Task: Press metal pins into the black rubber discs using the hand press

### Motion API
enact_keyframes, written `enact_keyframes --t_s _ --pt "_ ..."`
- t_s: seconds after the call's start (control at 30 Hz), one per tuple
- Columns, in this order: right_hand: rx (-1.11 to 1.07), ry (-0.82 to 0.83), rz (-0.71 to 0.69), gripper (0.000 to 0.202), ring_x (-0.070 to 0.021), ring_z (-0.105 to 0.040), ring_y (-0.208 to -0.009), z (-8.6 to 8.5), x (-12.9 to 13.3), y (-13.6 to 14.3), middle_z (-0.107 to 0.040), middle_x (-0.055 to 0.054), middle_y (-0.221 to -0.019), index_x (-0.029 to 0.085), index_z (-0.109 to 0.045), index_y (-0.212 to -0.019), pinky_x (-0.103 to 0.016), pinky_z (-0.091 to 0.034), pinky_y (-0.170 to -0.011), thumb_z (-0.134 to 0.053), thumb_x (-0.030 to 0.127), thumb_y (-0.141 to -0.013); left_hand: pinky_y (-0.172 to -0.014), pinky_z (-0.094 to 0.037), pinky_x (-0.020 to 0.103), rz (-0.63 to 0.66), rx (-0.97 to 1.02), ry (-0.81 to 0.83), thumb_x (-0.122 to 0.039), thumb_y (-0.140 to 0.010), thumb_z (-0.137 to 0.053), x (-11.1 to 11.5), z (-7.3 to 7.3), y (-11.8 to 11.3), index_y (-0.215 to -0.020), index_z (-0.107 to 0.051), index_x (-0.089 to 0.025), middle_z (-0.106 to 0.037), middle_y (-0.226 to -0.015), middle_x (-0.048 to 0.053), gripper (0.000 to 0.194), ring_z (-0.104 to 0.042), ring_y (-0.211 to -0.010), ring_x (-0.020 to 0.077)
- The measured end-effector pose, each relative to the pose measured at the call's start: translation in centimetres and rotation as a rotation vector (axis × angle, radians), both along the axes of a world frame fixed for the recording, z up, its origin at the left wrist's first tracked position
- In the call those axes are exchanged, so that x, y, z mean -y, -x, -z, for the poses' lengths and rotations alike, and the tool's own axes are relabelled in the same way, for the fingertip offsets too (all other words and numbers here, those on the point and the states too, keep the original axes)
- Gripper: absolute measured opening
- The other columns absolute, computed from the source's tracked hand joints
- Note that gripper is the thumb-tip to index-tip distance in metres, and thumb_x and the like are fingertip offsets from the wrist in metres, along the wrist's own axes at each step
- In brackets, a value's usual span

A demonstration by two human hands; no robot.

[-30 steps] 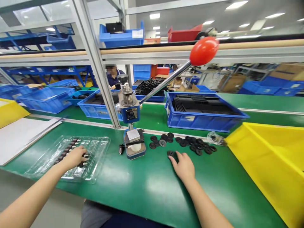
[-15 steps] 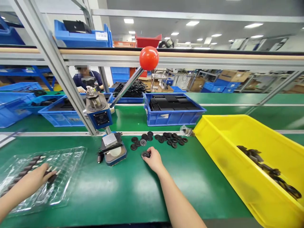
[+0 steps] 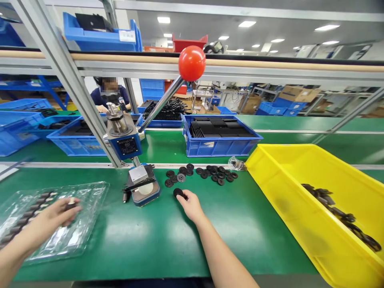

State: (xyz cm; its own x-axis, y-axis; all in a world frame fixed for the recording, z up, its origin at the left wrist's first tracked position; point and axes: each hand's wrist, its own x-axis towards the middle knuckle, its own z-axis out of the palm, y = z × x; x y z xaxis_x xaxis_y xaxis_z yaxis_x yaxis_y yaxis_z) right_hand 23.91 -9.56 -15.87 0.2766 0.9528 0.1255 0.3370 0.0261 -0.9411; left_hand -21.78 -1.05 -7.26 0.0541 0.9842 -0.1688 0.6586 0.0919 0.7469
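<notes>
My left hand (image 3: 57, 214) is closed on a small dark cylindrical part with a white tip (image 3: 71, 204), raised over the clear plastic tray (image 3: 95, 216). A row of similar dark parts (image 3: 28, 219) lies in the tray's left half. Between the thumb and fingers of my right hand (image 3: 192, 206) is a black disc (image 3: 177, 193), held just above the green bench. Several loose black discs (image 3: 220, 175) lie beyond that hand, one greyer disc (image 3: 181, 178) among them. Left of them stands a hand press (image 3: 127, 147) with a black part (image 3: 141, 182) at its base.
The press lever ends in a red ball (image 3: 192, 63) high in front. A yellow bin (image 3: 282, 208) with black parts stands at the right. Blue bins (image 3: 222, 149) line the back, beside a metal post (image 3: 72, 76). A co-worker (image 3: 111, 94) sits across the bench.
My left hand has lifted the white-tipped part and moved slightly right and up over the tray. My right hand has shifted a little left, and its disc has tilted.
</notes>
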Motion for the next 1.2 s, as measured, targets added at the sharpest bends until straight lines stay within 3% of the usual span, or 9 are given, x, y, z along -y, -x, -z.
enact_keyframes --t_s 0.07,0.13,0.27,0.37,0.57,0.7,0.97,1.2 --pt "-0.104 0.005 -0.020 0.029 -0.0150 -0.058 -0.071 -0.1 -0.1 1.1 -0.066 -0.004 -0.079 0.015 -0.064 -0.085 -0.026 -0.044 -0.064 -0.056 0.043 -0.084 -0.066 -0.047 0.025 0.105 0.203 0.089 -0.058 -0.071 -0.070 2.5 -0.3 -4.6 -0.115 -0.054 -0.028 -0.071 -0.088 -0.004 0.056 -0.060 -0.072 0.0149" --pt "-0.204 0.020 -0.051 0.035 -0.0149 -0.061 -0.071 -0.1 0.2 2.8 -0.069 -0.007 -0.085 0.014 -0.062 -0.093 -0.025 -0.045 -0.063 -0.054 0.048 -0.086 -0.064 -0.048 0.026 0.192 0.387 0.178 -0.050 -0.071 -0.074 4.9 0.5 -9.7 -0.113 -0.054 -0.021 -0.071 -0.099 0.005 0.054 -0.062 -0.074 0.0158" --pt "-0.337 0.074 -0.118 0.044 -0.0145 -0.063 -0.070 0.5 1.1 5.8 -0.070 -0.008 -0.088 0.015 -0.058 -0.106 -0.025 -0.047 -0.063 -0.061 0.052 -0.083 -0.051 -0.041 0.021 0.372 0.674 0.294 -0.043 -0.075 -0.072 7.3 4.2 -18.5 -0.102 -0.055 -0.017 -0.067 -0.088 0.005 0.041 -0.054 -0.055 0.0078" --pt "-0.360 0.097 -0.144 0.044 -0.0147 -0.064 -0.075 1.0 1.4 6.4 -0.070 -0.007 -0.089 0.016 -0.057 -0.107 -0.026 -0.050 -0.069 -0.066 0.051 -0.081 -0.049 -0.039 0.020 0.376 0.763 0.225 -0.040 -0.079 -0.069 7.4 6.7 -21.7 -0.105 -0.058 -0.015 -0.059 -0.075 -0.001 0.038 -0.049 -0.050 0.0058" --pt "-0.274 0.067 -0.170 0.041 -0.0171 -0.066 -0.087 1.3 1.8 6.5 -0.070 -0.008 -0.097 0.017 -0.059 -0.115 -0.031 -0.053 -0.082 -0.063 0.045 -0.086 -0.053 -0.042 0.021 0.294 0.714 0.075 -0.034 -0.079 -0.071 8.6 8.9 -22.2 -0.101 -0.058 -0.013 -0.056 -0.074 -0.002 0.034 -0.050 -0.055 0.0067" --pt "-0.171 0.013 -0.192 0.036 -0.0175 -0.066 -0.091 1.4 2.5 7.0 -0.070 -0.007 -0.104 0.020 -0.062 -0.119 -0.034 -0.054 -0.088 -0.060 0.040 -0.089 -0.056 -0.043 0.022 0.341 0.627 -0.023 -0.035 -0.085 -0.065 8.9 9.5 -21.8 -0.104 -0.059 -0.014 -0.058 -0.076 0.001 0.030 -0.052 -0.058 0.0083" --pt "0.088 -0.178 -0.217 0.031 -0.0204 -0.064 -0.104 1.1 3.2 7.0 -0.066 -0.006 -0.117 0.025 -0.065 -0.121 -0.041 -0.052 -0.097 -0.054 0.028 -0.091 -0.056 -0.045 0.024 0.381 0.583 -0.033 -0.041 -0.090 -0.057 8.7 8.6 -21.5 -0.109 -0.061 -0.013 -0.057 -0.071 0.002 0.034 -0.054 -0.056 0.0105" --pt "0.338 -0.354 -0.316 0.044 -0.0235 -0.052 -0.125 0.1 3.4 6.8 -0.054 -0.008 -0.135 0.024 -0.055 -0.132 -0.048 -0.043 -0.107 -0.051 0.017 -0.088 -0.049 -0.041 0.020 0.413 0.657 0.071 -0.042 -0.091 -0.055 8.8 7.5 -21.3 -0.107 -0.060 -0.012 -0.052 -0.066 -0.002 0.035 -0.050 -0.051 0.0073"
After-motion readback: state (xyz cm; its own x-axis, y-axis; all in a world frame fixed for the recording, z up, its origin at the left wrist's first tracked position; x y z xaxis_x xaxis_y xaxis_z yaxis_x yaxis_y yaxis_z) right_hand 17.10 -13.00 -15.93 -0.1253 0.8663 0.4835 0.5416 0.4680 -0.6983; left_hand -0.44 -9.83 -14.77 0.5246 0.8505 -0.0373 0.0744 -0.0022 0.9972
